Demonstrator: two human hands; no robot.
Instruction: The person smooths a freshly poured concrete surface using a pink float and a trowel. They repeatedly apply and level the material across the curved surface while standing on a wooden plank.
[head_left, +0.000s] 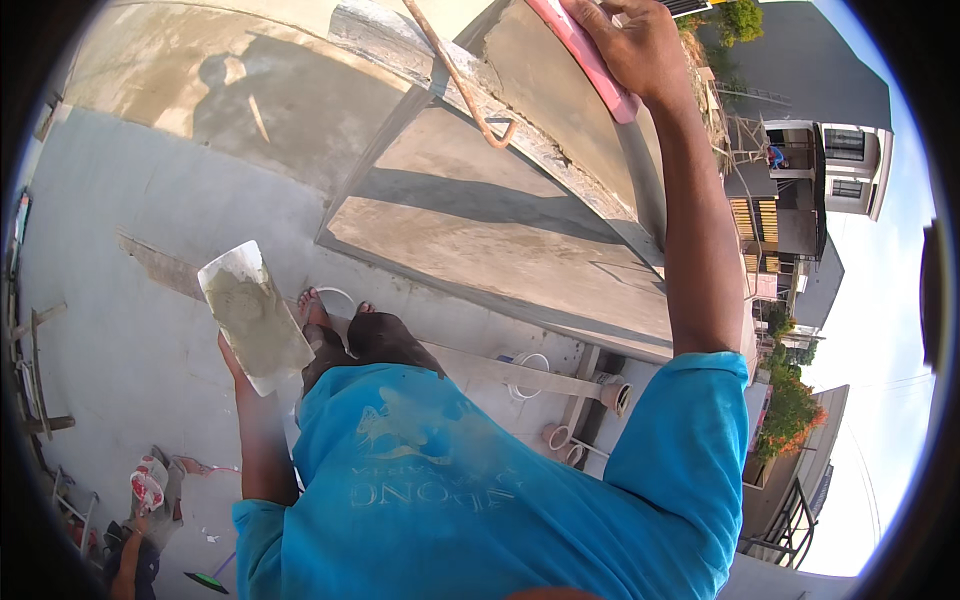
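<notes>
My left hand holds a white rectangular board from below, low at the left beside my legs; grey wet mortar is spread on it and my fingers are mostly hidden. My right hand is raised, closed on a long pink float that lies against a band of grey plaster at the top of the wall. A bent rusty metal rod lies across the concrete ledge just left of the float.
I stand on a narrow plank above a grey floor with buckets. Below left, another person is beside a red-and-white container. Scaffolding and houses stand beyond the wall at right.
</notes>
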